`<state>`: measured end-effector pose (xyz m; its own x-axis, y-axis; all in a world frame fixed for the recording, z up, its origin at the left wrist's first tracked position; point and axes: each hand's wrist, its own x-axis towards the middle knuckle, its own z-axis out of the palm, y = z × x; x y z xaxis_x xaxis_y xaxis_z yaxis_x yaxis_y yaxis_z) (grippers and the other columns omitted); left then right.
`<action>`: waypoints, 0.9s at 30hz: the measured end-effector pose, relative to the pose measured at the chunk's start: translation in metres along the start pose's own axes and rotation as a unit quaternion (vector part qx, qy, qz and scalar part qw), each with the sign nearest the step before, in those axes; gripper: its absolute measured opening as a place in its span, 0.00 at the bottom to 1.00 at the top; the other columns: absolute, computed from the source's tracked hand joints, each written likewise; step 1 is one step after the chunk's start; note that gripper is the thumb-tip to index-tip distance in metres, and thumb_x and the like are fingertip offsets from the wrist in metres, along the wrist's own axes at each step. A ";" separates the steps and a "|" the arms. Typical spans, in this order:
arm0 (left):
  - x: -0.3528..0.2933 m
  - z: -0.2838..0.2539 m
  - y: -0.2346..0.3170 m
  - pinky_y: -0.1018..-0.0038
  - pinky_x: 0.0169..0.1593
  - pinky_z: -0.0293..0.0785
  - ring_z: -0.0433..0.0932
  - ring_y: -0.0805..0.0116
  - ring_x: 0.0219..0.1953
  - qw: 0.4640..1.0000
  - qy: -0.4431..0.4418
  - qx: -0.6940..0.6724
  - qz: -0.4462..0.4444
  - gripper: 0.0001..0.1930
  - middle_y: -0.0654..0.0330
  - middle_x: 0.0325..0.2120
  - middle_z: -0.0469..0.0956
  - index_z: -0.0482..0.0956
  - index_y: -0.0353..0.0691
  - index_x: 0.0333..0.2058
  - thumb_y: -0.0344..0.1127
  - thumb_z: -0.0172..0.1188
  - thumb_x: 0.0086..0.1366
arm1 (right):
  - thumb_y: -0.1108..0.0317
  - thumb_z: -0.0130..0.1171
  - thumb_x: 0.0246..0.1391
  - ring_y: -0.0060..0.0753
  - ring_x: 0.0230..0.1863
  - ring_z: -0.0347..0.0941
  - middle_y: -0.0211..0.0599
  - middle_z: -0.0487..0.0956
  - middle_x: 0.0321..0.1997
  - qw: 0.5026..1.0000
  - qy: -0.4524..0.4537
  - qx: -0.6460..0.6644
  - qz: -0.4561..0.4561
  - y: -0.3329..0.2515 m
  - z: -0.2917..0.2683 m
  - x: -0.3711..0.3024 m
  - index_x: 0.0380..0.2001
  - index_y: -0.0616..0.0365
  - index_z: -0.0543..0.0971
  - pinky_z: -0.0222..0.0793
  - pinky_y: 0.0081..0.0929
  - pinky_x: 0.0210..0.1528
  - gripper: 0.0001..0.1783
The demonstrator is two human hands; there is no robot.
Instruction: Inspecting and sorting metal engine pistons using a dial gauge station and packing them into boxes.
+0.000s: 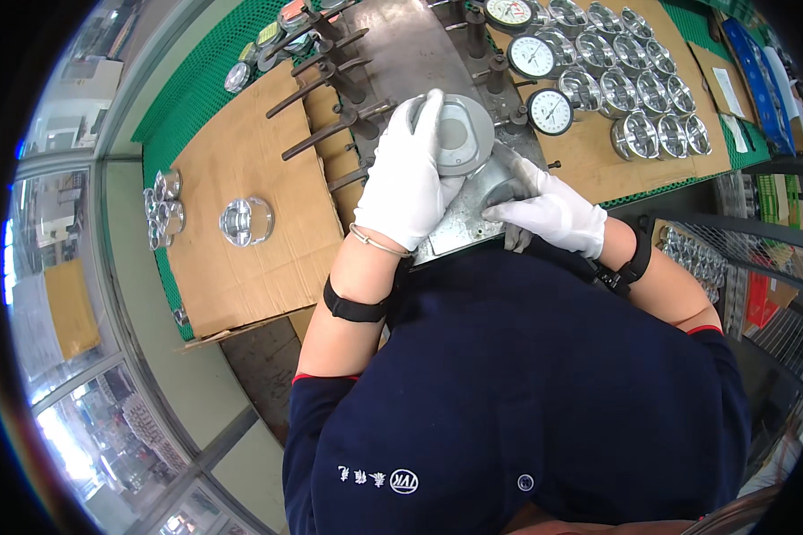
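My left hand [408, 178], in a white glove, is closed around a grey metal piston [475, 153]. The piston's round, recessed crown faces up, with the thumb and fingers at its left side. Just right of it, my gloved right hand [558, 212] grips a grey cylindrical metal part [498, 182]; its curved wall shows between thumb and fingers, and its exact kind is partly hidden. Both are above the near end of a metal plate [397, 45]. Three round dial gauges, the nearest a white-faced dial gauge [550, 112], stand along the plate's right side.
Posts with long rods [308, 135] stick out left of the plate. On the left cardboard [241, 290] stand one shiny piston [245, 221] and a small group of others. Rows of several pistons [635, 135] cover the right cardboard. A blue bin [758, 85] is at far right.
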<state>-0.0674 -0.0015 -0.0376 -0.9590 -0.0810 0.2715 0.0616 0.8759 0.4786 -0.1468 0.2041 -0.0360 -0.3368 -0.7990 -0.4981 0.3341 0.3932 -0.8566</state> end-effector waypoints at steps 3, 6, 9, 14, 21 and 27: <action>0.000 0.003 -0.002 0.56 0.61 0.69 0.69 0.37 0.58 1.000 0.003 -0.003 0.004 0.45 0.38 0.59 0.64 0.58 0.35 0.67 0.31 0.71 0.50 | 0.60 0.63 0.57 0.32 0.40 0.80 0.47 0.78 0.53 0.999 0.011 -0.044 -0.011 0.005 -0.002 0.003 0.75 0.62 0.40 0.77 0.26 0.47 0.54; 0.000 0.004 -0.003 0.56 0.62 0.69 0.69 0.36 0.58 1.000 0.007 -0.003 0.001 0.45 0.37 0.59 0.64 0.58 0.34 0.67 0.31 0.71 0.50 | 0.63 0.63 0.56 0.31 0.35 0.79 0.47 0.79 0.51 0.997 0.034 -0.060 -0.033 0.009 0.001 0.007 0.75 0.60 0.41 0.76 0.25 0.40 0.54; 0.002 0.005 -0.003 0.56 0.62 0.69 0.69 0.36 0.58 1.000 0.012 -0.002 -0.002 0.45 0.37 0.59 0.64 0.58 0.33 0.66 0.31 0.70 0.50 | 0.67 0.62 0.56 0.28 0.25 0.78 0.46 0.80 0.46 0.999 0.035 -0.026 -0.032 0.007 0.002 0.009 0.75 0.56 0.39 0.77 0.22 0.26 0.53; 0.002 0.005 0.000 0.56 0.62 0.69 0.69 0.36 0.58 1.000 0.026 0.001 0.002 0.44 0.36 0.58 0.65 0.59 0.32 0.66 0.30 0.70 0.50 | 0.67 0.63 0.56 0.26 0.25 0.77 0.47 0.79 0.47 0.998 0.041 -0.019 -0.037 0.007 0.004 0.009 0.75 0.54 0.39 0.76 0.21 0.24 0.54; -0.002 -0.012 0.007 0.57 0.58 0.73 0.74 0.41 0.55 0.999 0.017 -0.041 0.007 0.39 0.39 0.56 0.70 0.65 0.32 0.62 0.34 0.69 0.51 | 0.58 0.64 0.54 0.47 0.37 0.82 0.56 0.81 0.43 0.963 0.103 -0.231 -0.096 -0.002 0.008 -0.003 0.73 0.64 0.46 0.77 0.36 0.43 0.53; -0.030 -0.106 0.060 0.67 0.42 0.80 0.82 0.57 0.39 0.889 -0.178 -0.421 0.027 0.31 0.47 0.45 0.80 0.72 0.32 0.58 0.34 0.72 0.58 | 0.71 0.45 0.61 0.42 0.57 0.77 0.50 0.80 0.56 0.890 0.249 -0.172 -0.341 -0.003 0.007 -0.068 0.65 0.66 0.64 0.70 0.34 0.62 0.29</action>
<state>-0.0058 0.0027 0.0717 -0.9659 0.2377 0.1027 0.1512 0.1955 0.9690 -0.1184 0.2541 0.0016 -0.7357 -0.6376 0.2284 -0.3573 0.0789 -0.9307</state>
